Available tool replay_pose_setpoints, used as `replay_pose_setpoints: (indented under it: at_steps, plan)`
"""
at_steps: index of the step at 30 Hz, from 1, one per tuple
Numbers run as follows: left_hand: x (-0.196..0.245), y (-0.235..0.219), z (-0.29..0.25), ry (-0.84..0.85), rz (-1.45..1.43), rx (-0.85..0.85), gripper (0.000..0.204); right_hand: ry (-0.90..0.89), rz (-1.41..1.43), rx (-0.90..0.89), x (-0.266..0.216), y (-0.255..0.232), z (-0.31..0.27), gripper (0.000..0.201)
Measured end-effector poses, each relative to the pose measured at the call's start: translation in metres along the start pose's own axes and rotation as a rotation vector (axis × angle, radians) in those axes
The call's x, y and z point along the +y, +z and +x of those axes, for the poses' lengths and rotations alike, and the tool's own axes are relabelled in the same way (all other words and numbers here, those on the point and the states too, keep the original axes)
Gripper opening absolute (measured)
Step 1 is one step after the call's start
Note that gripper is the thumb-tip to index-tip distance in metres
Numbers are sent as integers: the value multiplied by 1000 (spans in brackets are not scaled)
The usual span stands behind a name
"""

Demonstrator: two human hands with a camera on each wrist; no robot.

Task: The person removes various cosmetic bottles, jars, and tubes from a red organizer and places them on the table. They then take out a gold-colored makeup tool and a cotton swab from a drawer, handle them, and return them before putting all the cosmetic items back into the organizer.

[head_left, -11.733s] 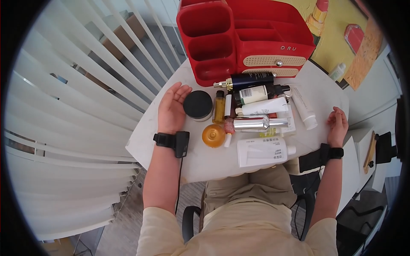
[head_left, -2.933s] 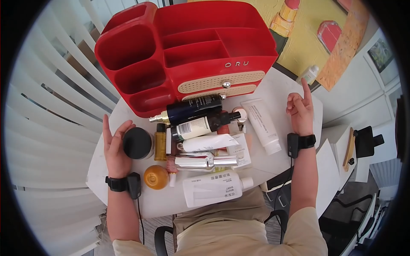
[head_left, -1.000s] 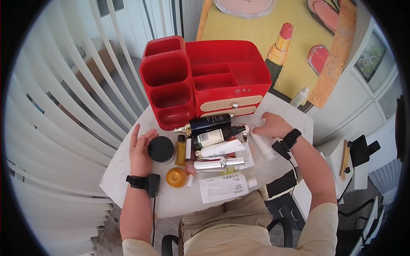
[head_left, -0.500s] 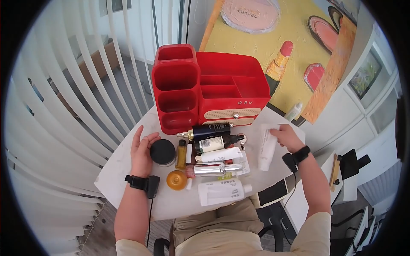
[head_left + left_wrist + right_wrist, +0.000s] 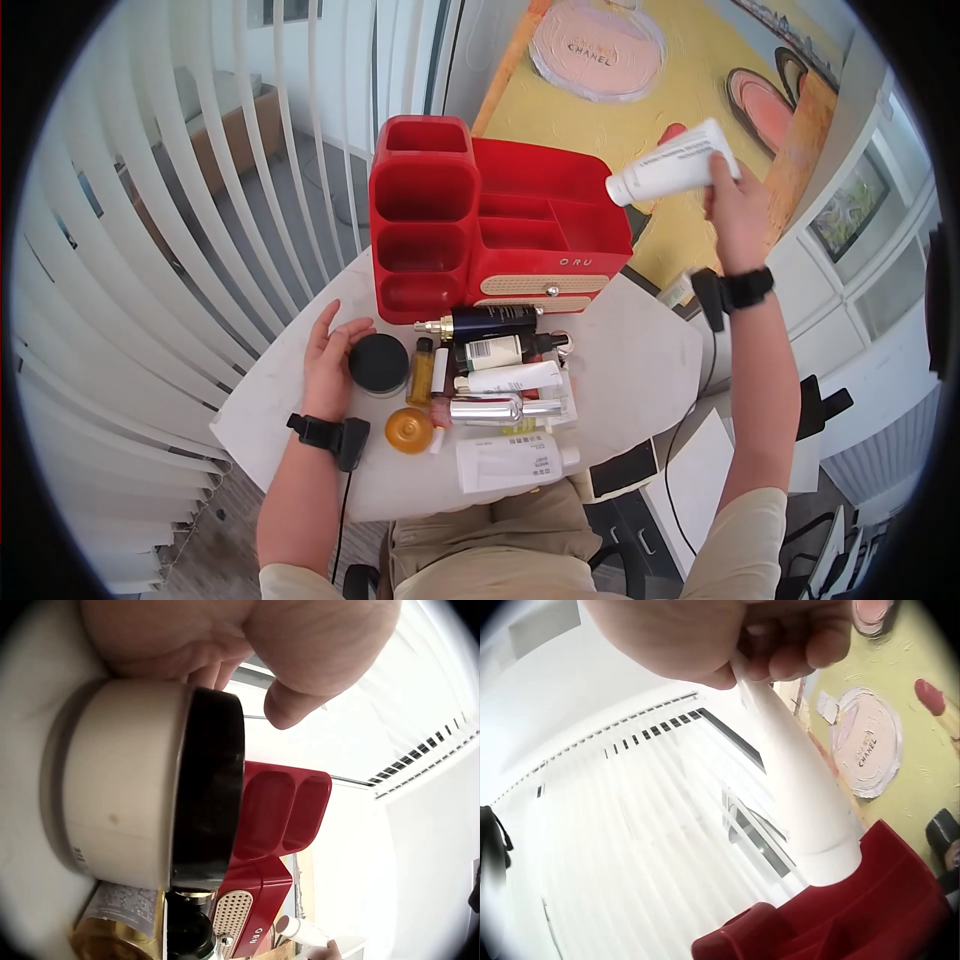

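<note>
My right hand [image 5: 740, 215] pinches a white squeeze tube [image 5: 665, 168] by its flat end. The tube is in the air, cap tilted down to the left, beside the right end of a red organizer [image 5: 520, 265]. In the right wrist view the tube's cap [image 5: 829, 862] overlaps the organizer's rim. On the table, my left hand [image 5: 328, 365] lies beside a jar [image 5: 379, 363] with a black lid, fingers loosely bent. The left wrist view shows the jar's pale side [image 5: 124, 772] close under that hand, which does not grip it.
Right of the jar lie an oil bottle [image 5: 421, 372], a round amber bottle [image 5: 408, 431], a dark blue pump bottle [image 5: 495, 322], a small white tube [image 5: 512, 378], a silver bottle [image 5: 487, 410] and a large white bottle [image 5: 510, 462]. A painting [image 5: 595, 50] stands behind the organizer.
My right hand has taken hold of the white squeeze tube at the table's right side and lifted it up toward the organizer. The left hand has stayed beside the jar.
</note>
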State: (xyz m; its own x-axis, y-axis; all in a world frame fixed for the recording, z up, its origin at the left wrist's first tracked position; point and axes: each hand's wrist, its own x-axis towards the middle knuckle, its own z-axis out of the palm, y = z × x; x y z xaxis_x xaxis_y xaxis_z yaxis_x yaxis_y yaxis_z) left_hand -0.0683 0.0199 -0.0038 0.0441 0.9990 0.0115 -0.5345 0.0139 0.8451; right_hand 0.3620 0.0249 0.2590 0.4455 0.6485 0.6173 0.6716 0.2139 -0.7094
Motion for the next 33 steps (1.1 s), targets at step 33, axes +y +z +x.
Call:
replay_pose_setpoints:
  at_steps: [33]
  plan:
    - [1, 0, 3, -4, 41, -39, 41, -279, -587, -204, -8, 143, 10, 44]
